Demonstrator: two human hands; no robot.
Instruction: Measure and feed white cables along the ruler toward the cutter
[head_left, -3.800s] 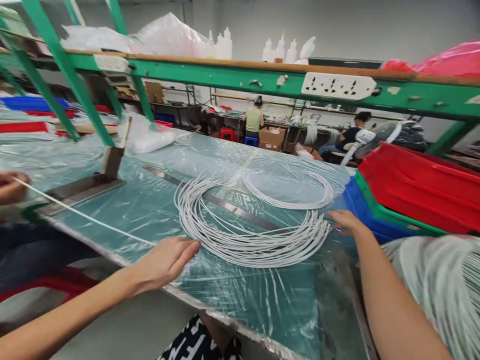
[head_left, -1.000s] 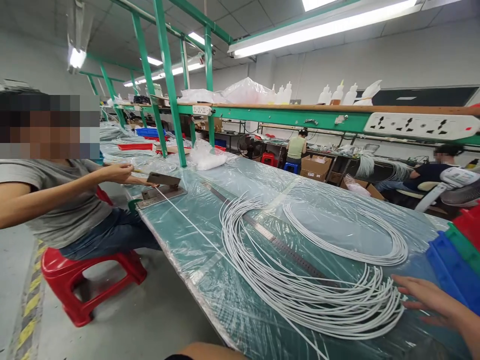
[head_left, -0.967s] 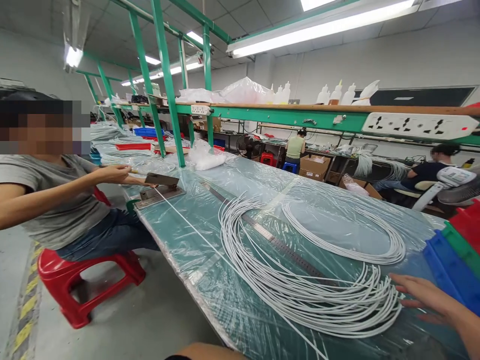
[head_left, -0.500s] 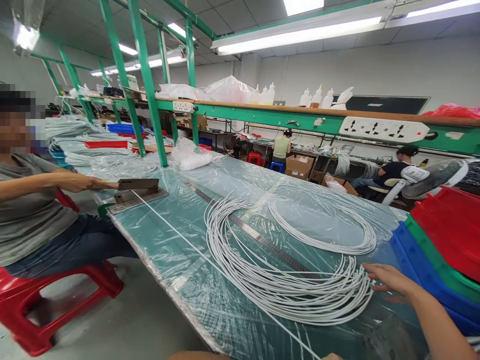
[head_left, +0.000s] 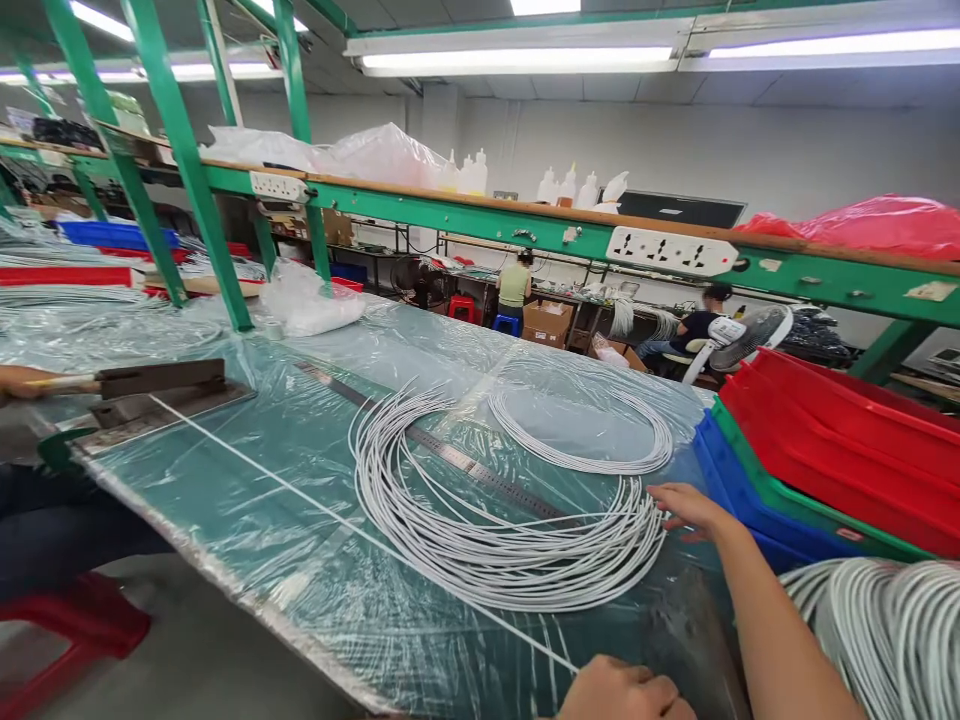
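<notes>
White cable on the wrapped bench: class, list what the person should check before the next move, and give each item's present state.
1. Left hand grips the single taut cable: cannot tell, only its knuckles show at the bottom edge.
2. Right hand rests on the coiled bundle: ok, fingers touch its right end.
3. Cable runs straight to the cutter: ok.
4. Co-worker's hand is on the cutter handle: ok.
5. Steel ruler is free to read: not ok, the bundle lies across it.
6. Smaller coil lies apart from the bundle: cannot tell, their strands meet at the right.
</notes>
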